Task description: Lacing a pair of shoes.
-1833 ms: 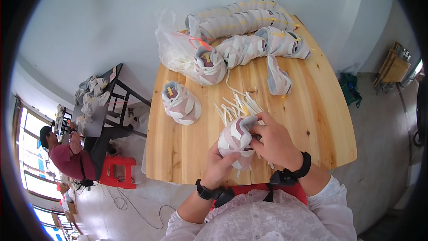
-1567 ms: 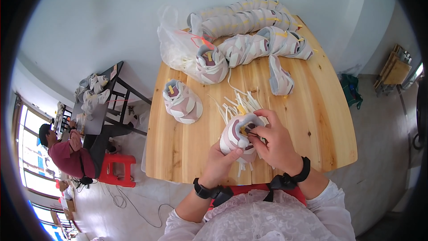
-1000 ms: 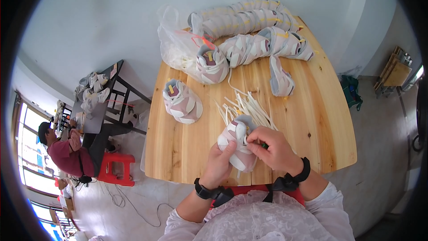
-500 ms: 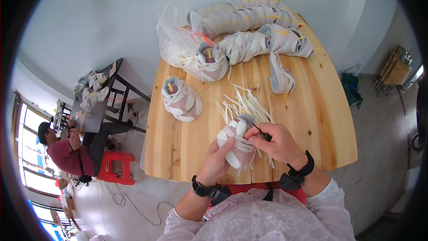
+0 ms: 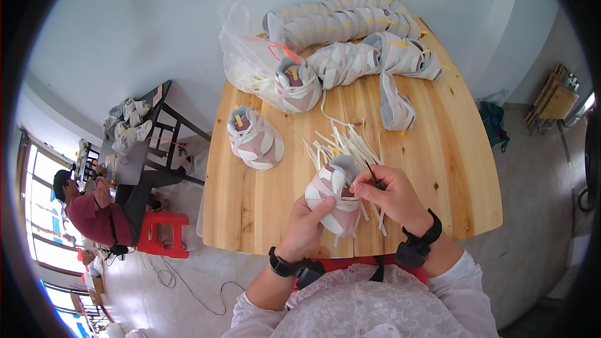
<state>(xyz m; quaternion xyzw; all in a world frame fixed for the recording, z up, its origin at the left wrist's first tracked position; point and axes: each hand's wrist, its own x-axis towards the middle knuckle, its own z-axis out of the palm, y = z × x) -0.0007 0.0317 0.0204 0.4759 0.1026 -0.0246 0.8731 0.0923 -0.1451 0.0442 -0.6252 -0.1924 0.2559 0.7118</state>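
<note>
While our left hand [image 5: 305, 228] clasps a pink-and-white sneaker upper [image 5: 339, 211] near the wooden table's [image 5: 454, 188] six-o'clock edge, thumb pressed on its side and the other fingers mostly hidden, our right hand [image 5: 389, 195] sits at its three o'clock. Its thumb and index fingertip are pressed together beside the lacing edge; we cannot tell exactly what they pinch, but that hand also grips a slim green-handled tool [image 5: 379, 184], its dark shaft tilted toward eleven.

Reckoned from the upper we hold, loose white laces [image 5: 354, 145] fan out between twelve and one. A second upper [image 5: 258, 141] stands at ten o'clock, and a laced upper [image 5: 299, 91] at half past eleven touches a clear plastic bag [image 5: 241, 69]. Around one, a single upper [image 5: 397, 107] lies near rows of nested uppers [image 5: 350, 28]. At nine, well apart, a co-worker [image 5: 94, 209] sits on a red stool [image 5: 168, 219].
</note>
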